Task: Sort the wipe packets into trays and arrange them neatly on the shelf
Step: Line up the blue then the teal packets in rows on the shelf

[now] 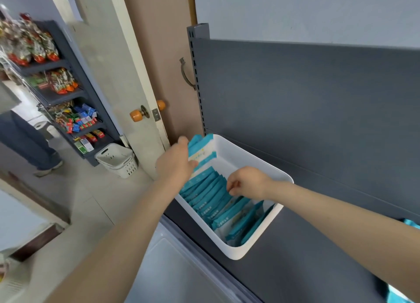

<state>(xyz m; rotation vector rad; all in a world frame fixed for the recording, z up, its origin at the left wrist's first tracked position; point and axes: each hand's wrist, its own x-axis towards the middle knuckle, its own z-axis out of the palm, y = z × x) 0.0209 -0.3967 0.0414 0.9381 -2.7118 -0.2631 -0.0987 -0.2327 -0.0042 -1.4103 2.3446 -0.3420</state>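
The wipe packets, teal bands over white, stand on edge in a close row that fills the left side of a white tray. The tray's right side is bare white floor. The tray sits at an angle on the dark grey shelf, its far end against the grey back panel.

The left hand is at the far left end of the tray. It grips a small bundle of the same packets, held upright with the thumb raised along its outer side. The bundle stands above the far end of the row.

The right hand hangs over the middle of the row. Its fingers are curled down onto the packets' top edges, but whether they pinch one cannot be told from here.

Each teal band carries a line of white print, and the white faces show a small yellowish mark. All of it is too small and soft to read, so no brand can be made out.

Another scrap of teal packaging shows at the right edge of the view.

To the left of the shelf stands a pale door with an orange knob. Beyond it a white slotted basket sits on the floor at the foot of a dark rack loaded with bright snack bags and small boxes. A person's legs in dark trousers show at the far left.
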